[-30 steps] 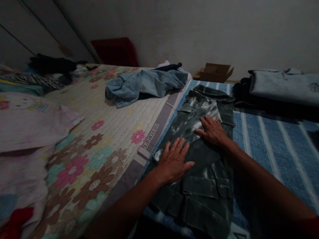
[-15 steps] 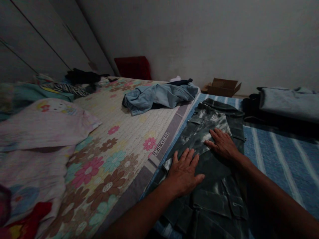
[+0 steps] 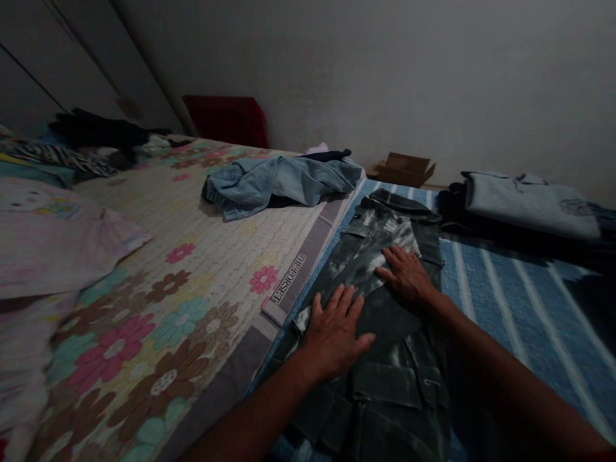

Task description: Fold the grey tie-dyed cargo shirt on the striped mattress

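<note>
Dark grey-green cargo trousers [image 3: 385, 321] with pale mottled patches lie lengthwise on a blue striped sheet [image 3: 486, 289], one part laid over another. My left hand [image 3: 334, 330] rests palm down on their left side, fingers spread. Farther up and to the right, my right hand [image 3: 407, 273] lies flat on the cloth near a whitish patch, its fingers apart. Neither hand grips the fabric. Pockets and flaps show below the hands, and the waistband end points toward the wall.
Crumpled light blue jeans [image 3: 283, 183] lie on the floral sheet [image 3: 192, 269] at the left. Folded clothes [image 3: 534, 205] are stacked at the right. A cardboard box [image 3: 404, 170] and a red object [image 3: 226, 122] stand by the wall. Pink clothing [image 3: 67, 237] lies far left.
The view has turned a little to the right, so everything sits farther left in it. Both hands stay flat on the trousers in nearly the same places.
</note>
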`<state>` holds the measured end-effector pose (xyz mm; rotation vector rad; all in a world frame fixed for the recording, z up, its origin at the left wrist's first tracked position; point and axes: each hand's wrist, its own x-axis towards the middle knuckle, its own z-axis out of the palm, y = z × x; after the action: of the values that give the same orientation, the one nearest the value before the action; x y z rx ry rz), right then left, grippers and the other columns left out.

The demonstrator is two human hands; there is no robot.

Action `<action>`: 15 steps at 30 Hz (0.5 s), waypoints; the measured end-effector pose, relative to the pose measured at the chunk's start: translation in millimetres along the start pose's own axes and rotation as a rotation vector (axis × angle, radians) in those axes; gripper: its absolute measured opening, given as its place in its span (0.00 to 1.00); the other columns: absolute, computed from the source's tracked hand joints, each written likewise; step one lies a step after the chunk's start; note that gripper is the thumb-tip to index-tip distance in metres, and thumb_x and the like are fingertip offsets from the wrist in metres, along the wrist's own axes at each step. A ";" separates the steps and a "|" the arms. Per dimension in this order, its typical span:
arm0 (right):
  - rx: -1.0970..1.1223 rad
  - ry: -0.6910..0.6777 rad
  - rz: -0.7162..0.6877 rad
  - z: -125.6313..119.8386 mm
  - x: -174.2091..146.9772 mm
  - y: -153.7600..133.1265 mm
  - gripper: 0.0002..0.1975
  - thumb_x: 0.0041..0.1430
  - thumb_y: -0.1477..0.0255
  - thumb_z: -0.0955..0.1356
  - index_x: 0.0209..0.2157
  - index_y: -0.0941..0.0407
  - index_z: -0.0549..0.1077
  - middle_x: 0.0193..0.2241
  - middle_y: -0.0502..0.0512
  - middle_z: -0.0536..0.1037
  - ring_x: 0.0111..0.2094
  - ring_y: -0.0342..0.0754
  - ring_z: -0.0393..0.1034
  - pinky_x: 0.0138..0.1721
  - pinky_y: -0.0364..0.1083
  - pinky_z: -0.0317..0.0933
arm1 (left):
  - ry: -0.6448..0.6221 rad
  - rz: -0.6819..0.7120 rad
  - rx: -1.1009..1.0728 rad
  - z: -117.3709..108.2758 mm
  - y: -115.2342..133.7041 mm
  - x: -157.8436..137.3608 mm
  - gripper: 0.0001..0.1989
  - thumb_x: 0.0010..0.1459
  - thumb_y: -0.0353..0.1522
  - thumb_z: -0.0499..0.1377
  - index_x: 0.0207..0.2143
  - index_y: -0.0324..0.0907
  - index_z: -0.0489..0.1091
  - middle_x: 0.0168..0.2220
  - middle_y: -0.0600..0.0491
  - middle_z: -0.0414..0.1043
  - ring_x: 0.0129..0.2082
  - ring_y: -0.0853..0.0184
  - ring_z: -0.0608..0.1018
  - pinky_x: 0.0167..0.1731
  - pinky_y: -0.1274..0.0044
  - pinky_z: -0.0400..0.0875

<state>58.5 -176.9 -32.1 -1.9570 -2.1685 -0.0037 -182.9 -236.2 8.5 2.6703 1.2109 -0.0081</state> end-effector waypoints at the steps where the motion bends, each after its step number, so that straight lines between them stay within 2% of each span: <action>1: 0.008 0.014 -0.007 -0.2 0.1 0.2 0.34 0.64 0.51 0.53 0.60 0.60 0.60 0.60 0.68 0.60 0.61 0.60 0.52 0.57 0.58 0.48 | 0.001 0.002 0.002 0.2 -0.2 0.0 0.34 0.61 0.53 0.42 0.64 0.45 0.50 0.68 0.47 0.43 0.67 0.53 0.45 0.59 0.47 0.42; 7: 0.143 0.140 -0.074 -3.7 -6.7 3.3 0.27 0.65 0.55 0.55 0.53 0.58 0.68 0.53 0.65 0.69 0.54 0.58 0.62 0.54 0.55 0.56 | 0.001 -0.002 0.016 -0.3 1.8 0.7 0.34 0.61 0.52 0.44 0.64 0.43 0.51 0.68 0.47 0.43 0.67 0.54 0.45 0.59 0.47 0.43; 15: 0.237 0.248 -0.121 -16.8 -36.6 -4.2 0.25 0.64 0.56 0.57 0.50 0.60 0.71 0.52 0.67 0.71 0.53 0.58 0.65 0.54 0.57 0.59 | -0.006 -0.006 0.006 -2.5 2.8 3.5 0.32 0.62 0.50 0.45 0.63 0.44 0.51 0.67 0.47 0.44 0.67 0.54 0.45 0.59 0.47 0.42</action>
<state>60.3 -215.8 -21.0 -1.6031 -2.0196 -0.0083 -178.7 -234.9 11.1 2.6702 1.2185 -0.0199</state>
